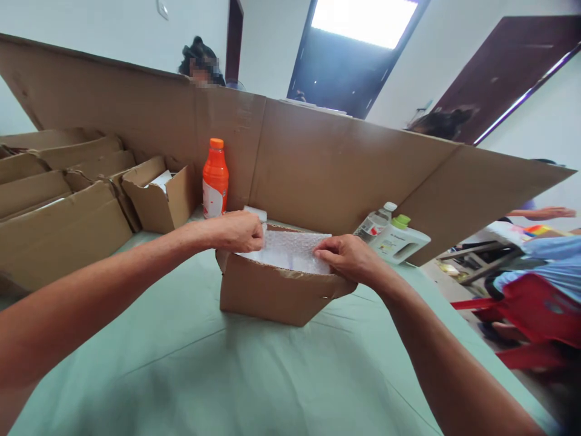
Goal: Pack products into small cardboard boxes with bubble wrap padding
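Small open box (272,293) near the middle of the bench (181,375), on a pale green cloth. Sheet of bubble wrap (290,249) already laid across the box's mouth, covering whatever sits inside; contents hidden. Left hand (238,232) pinched shut on the wrap's far left edge, right hand (349,257) pressing and gripping its right edge; hands apart, one at each side of the box. Flaps not yet folded over, no tape in sight, so by the look of it padding nearly in, closing and sealing left.

Behind the box, orange bottle (215,179) upright against a tall cardboard screen (318,163). To the right, clear bottle (374,223) and white jug (399,242) with green cap, both leaning at the screen's foot. To the left, another open carton (158,197) with something white inside, and stacked flat cartons (54,200) beyond it.

Room: white walls, dark doors, bright skylight. Another person's head above the screen; at far right a red chair (535,315) and someone else's arm (542,213).
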### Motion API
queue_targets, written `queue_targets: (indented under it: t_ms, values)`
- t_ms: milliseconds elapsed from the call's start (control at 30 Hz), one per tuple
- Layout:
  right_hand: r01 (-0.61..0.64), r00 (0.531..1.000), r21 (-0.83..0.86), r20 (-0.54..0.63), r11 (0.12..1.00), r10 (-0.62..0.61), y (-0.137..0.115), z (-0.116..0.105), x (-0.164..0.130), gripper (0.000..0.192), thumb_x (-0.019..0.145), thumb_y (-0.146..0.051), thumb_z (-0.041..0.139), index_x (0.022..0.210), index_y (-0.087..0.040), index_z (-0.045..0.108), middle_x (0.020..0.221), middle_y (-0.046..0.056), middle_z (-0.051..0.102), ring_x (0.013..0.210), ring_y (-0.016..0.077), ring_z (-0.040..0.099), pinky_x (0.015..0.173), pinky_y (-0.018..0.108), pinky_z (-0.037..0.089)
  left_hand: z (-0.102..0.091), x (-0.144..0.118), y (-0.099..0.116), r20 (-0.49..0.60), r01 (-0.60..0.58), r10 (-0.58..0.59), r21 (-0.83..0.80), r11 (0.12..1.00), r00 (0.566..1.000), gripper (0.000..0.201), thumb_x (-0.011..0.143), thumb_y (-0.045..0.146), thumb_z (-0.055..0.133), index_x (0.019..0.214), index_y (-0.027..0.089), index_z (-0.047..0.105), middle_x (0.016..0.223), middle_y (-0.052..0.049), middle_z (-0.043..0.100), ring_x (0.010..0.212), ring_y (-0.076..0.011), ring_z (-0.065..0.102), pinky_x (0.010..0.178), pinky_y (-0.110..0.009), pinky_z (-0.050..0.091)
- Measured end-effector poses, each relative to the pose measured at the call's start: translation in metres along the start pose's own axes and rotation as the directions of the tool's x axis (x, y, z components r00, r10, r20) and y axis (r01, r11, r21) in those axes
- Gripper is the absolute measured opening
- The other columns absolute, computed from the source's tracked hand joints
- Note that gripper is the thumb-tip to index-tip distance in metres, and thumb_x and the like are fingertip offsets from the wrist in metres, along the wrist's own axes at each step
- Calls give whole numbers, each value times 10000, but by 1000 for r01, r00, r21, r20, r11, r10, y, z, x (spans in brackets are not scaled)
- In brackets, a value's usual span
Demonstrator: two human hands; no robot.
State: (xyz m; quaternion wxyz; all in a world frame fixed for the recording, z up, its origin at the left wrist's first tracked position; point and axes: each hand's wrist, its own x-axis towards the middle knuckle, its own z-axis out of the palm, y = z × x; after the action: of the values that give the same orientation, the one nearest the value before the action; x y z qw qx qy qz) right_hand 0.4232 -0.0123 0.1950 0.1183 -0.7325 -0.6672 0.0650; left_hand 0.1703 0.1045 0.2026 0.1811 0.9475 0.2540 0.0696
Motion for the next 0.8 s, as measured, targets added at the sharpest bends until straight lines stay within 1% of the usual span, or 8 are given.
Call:
queue_targets:
  t_ms: [67, 133, 233, 367, 500, 667, 733, 800]
  values:
    - [6, 999, -60, 41, 998, -3, -3, 1, -1, 225, 779, -250, 538, 684, -216, 739, 600, -10, 666, 561, 137, 558, 541, 245, 334, 1, 2, 1, 56, 22, -22, -9, 1000, 998, 295, 685, 183, 514, 413, 219, 409, 477, 50, 234, 475, -99, 214, 478, -283, 193]
    - [16, 994, -118, 110, 993, -3, -7, 2, 2, 208, 739, -199, 541, 613, -218, 706, 578, -14, 645, 535, 127, 525, 521, 248, 301, 4, 7, 1, 115, 53, -51, -16, 998, 992, 251, 665, 187, 524, 420, 219, 482, 468, 54, 265, 469, -98, 242, 481, -275, 208]
    - [40, 976, -168, 218, 985, -2, -11, 5, 12, 195, 687, -146, 549, 562, -217, 679, 562, -12, 628, 524, 126, 509, 510, 255, 274, 7, 16, -1, 202, 94, -86, -31, 995, 976, 200, 644, 188, 533, 448, 204, 569, 441, 48, 358, 452, -103, 316, 484, -276, 238]
    - [62, 957, -152, 289, 986, -15, -14, 4, 22, 177, 649, -126, 577, 583, -225, 707, 580, -7, 652, 545, 136, 543, 507, 252, 289, 5, 23, -5, 294, 149, -132, -36, 988, 947, 184, 654, 213, 543, 502, 196, 646, 444, 7, 520, 437, -138, 438, 479, -287, 279]
    - [109, 941, -110, 330, 988, -67, -18, 2, 21, 196, 669, -136, 566, 619, -231, 729, 615, -7, 678, 580, 142, 576, 505, 245, 313, 6, 22, -9, 281, 152, -138, -29, 988, 950, 197, 687, 237, 530, 572, 198, 685, 486, -9, 579, 467, -157, 489, 491, -281, 298]
    - [89, 927, -126, 374, 988, -36, -19, 3, 18, 174, 706, -156, 582, 652, -221, 735, 652, 1, 690, 611, 153, 596, 500, 243, 321, 10, 16, -10, 275, 71, -73, 16, 997, 959, 158, 689, 239, 574, 602, 204, 700, 576, -10, 637, 532, -156, 500, 531, -275, 313]
    - [103, 924, -120, 380, 987, -50, -19, 1, 16, 162, 733, -182, 606, 706, -230, 758, 702, 7, 712, 646, 159, 611, 524, 244, 338, 7, 10, -9, 281, 54, -61, 31, 998, 958, 172, 711, 261, 588, 736, 218, 752, 678, -21, 691, 600, -174, 552, 557, -267, 342]
    - [109, 930, -132, 364, 985, -54, -19, -5, 12, 161, 766, -232, 628, 808, -248, 783, 755, 13, 731, 689, 172, 630, 558, 249, 355, 2, 0, -8, 258, 43, -59, 67, 997, 964, 280, 736, 277, 587, 947, 244, 768, 828, -35, 733, 697, -194, 606, 597, -259, 378]
